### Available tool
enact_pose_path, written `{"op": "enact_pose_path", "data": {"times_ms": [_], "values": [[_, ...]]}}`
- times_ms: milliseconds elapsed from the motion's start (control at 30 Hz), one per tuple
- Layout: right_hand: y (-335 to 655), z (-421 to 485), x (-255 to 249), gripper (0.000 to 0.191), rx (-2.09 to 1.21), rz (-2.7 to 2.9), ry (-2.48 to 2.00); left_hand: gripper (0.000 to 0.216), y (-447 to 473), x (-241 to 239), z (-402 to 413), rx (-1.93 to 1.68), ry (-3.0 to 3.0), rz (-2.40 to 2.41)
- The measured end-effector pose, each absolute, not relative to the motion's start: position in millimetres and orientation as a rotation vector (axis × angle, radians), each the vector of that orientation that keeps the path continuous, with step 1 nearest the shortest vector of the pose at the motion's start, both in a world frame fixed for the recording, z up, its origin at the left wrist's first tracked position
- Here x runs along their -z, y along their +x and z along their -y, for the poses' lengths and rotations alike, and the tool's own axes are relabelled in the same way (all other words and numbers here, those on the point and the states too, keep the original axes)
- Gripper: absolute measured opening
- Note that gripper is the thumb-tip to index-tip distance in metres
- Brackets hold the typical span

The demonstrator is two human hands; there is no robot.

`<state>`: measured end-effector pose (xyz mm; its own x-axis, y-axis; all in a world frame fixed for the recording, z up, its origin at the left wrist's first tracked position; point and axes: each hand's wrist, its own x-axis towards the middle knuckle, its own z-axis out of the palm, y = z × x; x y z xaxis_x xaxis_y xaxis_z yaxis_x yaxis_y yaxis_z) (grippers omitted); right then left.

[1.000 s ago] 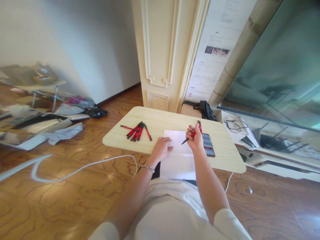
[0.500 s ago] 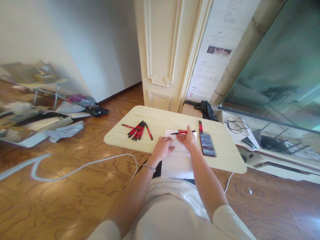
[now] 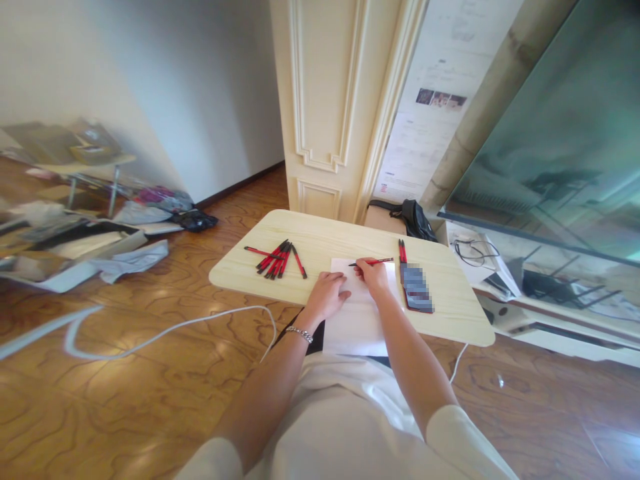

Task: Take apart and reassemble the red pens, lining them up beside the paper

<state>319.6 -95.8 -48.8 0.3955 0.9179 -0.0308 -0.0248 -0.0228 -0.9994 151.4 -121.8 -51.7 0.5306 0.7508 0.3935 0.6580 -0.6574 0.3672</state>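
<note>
From my seat at the remote end, the far-left part of the table (image 3: 450, 313) carries a loose heap of pens (image 3: 277, 258), red and black, fanned out and overlapping. Next comes the left hand (image 3: 327, 294), with a bracelet (image 3: 300, 333) on the wrist. It lies palm down on the left edge of the sheet of paper (image 3: 357, 320), fingers loosely spread and gripping nothing. The sheet sits at the middle of the near edge and hangs over it toward the lap.

The right hand (image 3: 374, 277) is closed around one pen (image 3: 373, 262), pinched in the fingertips. The pen lies nearly level across the far edge of the paper, dark end pointing left. I judge it light, stiff and rather slick (a smooth plastic barrel, by the look of it), so the best hold is a fingertip pinch low on the barrel, near the writing end. The paper is thin and limp and would slide without the flat hand on it.

Further right, two pens (image 3: 401, 251) lie side by side just beyond a phone (image 3: 416, 290), which lies flat just beside the paper's right edge.
</note>
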Motion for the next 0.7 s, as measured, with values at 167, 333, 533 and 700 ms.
{"op": "enact_pose_path", "data": {"times_ms": [167, 333, 533, 700], "values": [[318.2, 95.5, 52.5, 0.017, -0.736, 1.122, -1.619, 0.039, 151.6, 51.9, 121.5, -0.791, 2.592, -1.202], [317.4, 96.2, 53.6, 0.018, -0.617, 1.206, -1.712, 0.039, 152.2, 50.6, 122.3, -0.772, 2.574, -1.207], [315.4, 97.2, 52.9, 0.019, -0.606, 1.223, -1.745, 0.039, 152.3, 50.6, 122.5, -0.756, 2.562, -1.231], [314.3, 98.5, 49.7, 0.018, -0.596, 1.165, -1.777, 0.040, 152.1, 50.7, 122.0, -0.753, 2.567, -1.226]]}}
